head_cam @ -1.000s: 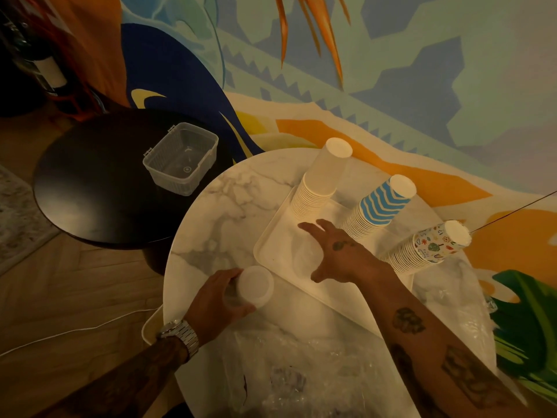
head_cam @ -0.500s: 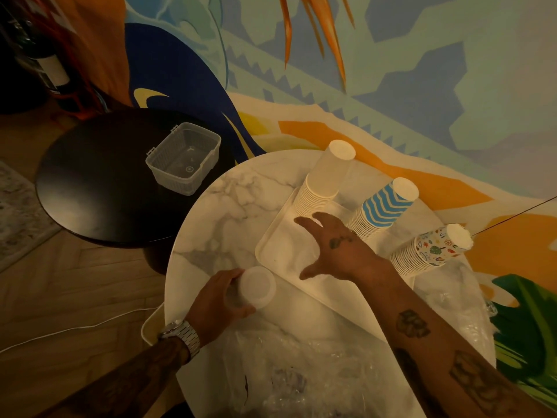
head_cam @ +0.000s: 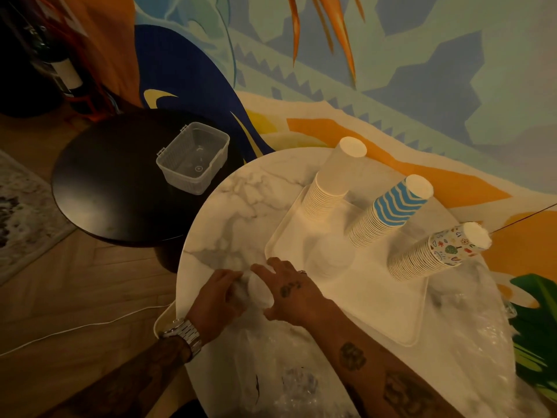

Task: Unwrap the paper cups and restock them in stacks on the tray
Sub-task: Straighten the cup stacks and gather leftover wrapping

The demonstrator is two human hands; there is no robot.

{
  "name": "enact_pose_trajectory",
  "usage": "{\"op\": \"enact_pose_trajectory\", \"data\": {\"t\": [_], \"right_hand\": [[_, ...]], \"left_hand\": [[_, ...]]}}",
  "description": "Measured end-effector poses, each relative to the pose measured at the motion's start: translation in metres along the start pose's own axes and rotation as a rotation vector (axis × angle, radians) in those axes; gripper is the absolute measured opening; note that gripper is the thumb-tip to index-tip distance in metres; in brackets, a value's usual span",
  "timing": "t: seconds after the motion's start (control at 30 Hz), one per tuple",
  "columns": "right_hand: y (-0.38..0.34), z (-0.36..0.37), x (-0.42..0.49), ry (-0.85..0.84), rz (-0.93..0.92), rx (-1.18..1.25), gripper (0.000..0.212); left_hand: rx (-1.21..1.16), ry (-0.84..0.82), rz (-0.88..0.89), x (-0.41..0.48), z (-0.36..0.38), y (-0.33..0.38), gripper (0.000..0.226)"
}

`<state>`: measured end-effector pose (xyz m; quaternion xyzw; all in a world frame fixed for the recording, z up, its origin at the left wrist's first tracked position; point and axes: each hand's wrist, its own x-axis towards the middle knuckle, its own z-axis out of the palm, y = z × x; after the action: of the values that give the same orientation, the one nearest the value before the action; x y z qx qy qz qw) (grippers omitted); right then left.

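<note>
Mostly the risk in the head view sits with the bundle and the tall stacks. The left hand (head_cam: 220, 297) curls round the wrapped cups (head_cam: 256, 289), which lie on the marble bench (head_cam: 229, 206) just off the near left corner of the tray (head_cam: 391, 315). The right hand (head_cam: 289, 294) rests on top of them with fingers spread and nearly straight, holding nothing. The bundle is close to the bench edge, so if the film gives way suddenly, loose cups could roll off onto the floor. On the tray stand the plain white stack (head_cam: 331, 182), the blue-wave stack (head_cam: 391, 209) and the patterned stack (head_cam: 437, 251), all upside down and tall. The right forearm crosses the tray's near side, and a jerk while tearing could nudge the tray and topple them. Loose wrap (head_cam: 286, 372) covers the near bench and runs up against the tray, so a tug on it could also drag the tray

Against the earlier frames, the right hand has left the tray floor, where it lay flat, and has come back to the bundle. The left hand keeps its grip, and the cups' round end is now mostly covered. The three stacks stand as before
</note>
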<state>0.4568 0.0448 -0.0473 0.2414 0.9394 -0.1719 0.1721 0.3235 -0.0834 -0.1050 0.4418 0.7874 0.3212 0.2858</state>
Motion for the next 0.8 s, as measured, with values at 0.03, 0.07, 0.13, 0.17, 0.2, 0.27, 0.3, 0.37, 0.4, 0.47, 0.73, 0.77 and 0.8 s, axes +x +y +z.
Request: {"op": "enact_pose_trajectory", "data": {"t": [0.03, 0.07, 0.13, 0.17, 0.2, 0.27, 0.3, 0.37, 0.4, 0.47, 0.73, 0.77, 0.8], "right_hand": [[0.0, 0.005, 0.001, -0.001, 0.009, 0.007, 0.095], [0.0, 0.009, 0.002, 0.002, 0.019, 0.011, 0.094], [-0.002, 0.013, 0.002, 0.016, 0.035, -0.005, 0.092], [-0.002, 0.014, 0.002, 0.026, 0.039, -0.022, 0.091], [-0.003, 0.016, 0.002, 0.035, 0.043, -0.034, 0.09], [-0.004, 0.019, 0.002, 0.038, 0.06, -0.011, 0.091], [-0.004, 0.02, 0.003, 0.033, 0.071, 0.017, 0.092], [-0.004, 0.024, 0.004, 0.031, 0.083, 0.071, 0.093], [-0.004, 0.026, 0.004, 0.037, 0.085, 0.094, 0.092], [-0.005, 0.029, 0.005, 0.056, 0.09, 0.134, 0.091], [-0.004, 0.029, 0.002, 0.062, 0.133, 0.22, 0.094], [-0.003, 0.025, 0.001, 0.067, 0.14, 0.242, 0.095], [-0.003, 0.021, 0.0, 0.08, 0.144, 0.259, 0.095]], "left_hand": [[0.007, -0.006, -0.006, -0.001, -0.001, -0.001, 0.06], [0.017, -0.013, -0.009, -0.001, -0.001, -0.002, 0.06], [0.024, -0.019, -0.009, -0.001, -0.002, -0.005, 0.059], [0.025, -0.023, -0.013, 0.0, -0.003, -0.006, 0.059], [0.035, -0.031, -0.018, 0.0, -0.004, -0.007, 0.06], [0.104, -0.036, -0.013, 0.001, -0.005, -0.007, 0.062], [0.146, -0.027, -0.001, 0.001, -0.006, -0.007, 0.063], [0.208, -0.005, 0.023, 0.002, -0.008, -0.006, 0.063], [0.237, -0.001, 0.035, 0.002, -0.008, -0.005, 0.063], [0.291, 0.005, 0.059, 0.002, -0.009, -0.006, 0.062], [0.35, 0.005, 0.096, 0.003, -0.012, -0.005, 0.061], [0.348, 0.001, 0.093, 0.003, -0.012, -0.005, 0.06], [0.345, -0.002, 0.092, 0.003, -0.013, -0.005, 0.059]]}}
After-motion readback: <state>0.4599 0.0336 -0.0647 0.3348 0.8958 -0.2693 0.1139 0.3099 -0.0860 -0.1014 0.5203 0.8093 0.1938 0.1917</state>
